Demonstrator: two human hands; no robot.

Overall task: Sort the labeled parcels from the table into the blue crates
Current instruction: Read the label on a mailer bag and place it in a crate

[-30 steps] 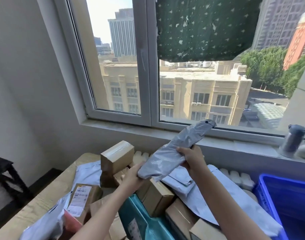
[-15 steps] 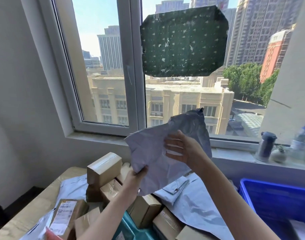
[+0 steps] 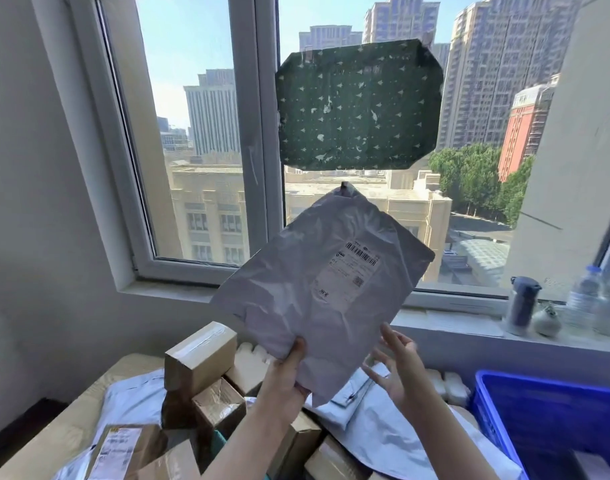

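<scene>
A flat grey poly-mailer parcel [image 3: 317, 289] is held up in front of the window, its white shipping label [image 3: 353, 268] facing me. My left hand [image 3: 288, 374] pinches its lower edge, thumb on the front. Just right of the mailer, my right hand [image 3: 398, 367] hovers with fingers spread and holds nothing. A blue crate [image 3: 552, 407] stands at the lower right. On the wooden table [image 3: 68, 427] below lie several cardboard boxes [image 3: 201, 355] and more grey mailers [image 3: 393, 434].
On the window sill [image 3: 452, 322] at the right stand a dark flask [image 3: 521, 304], a small round jar and clear water bottles [image 3: 583, 299]. A green patterned sheet [image 3: 359, 105] is stuck on the window pane. A labelled box [image 3: 123, 448] lies near the table's front left.
The mailer has been turned so its labelled face now shows and raised higher. My right hand has let go of it and opened beside it. The view has tilted upward.
</scene>
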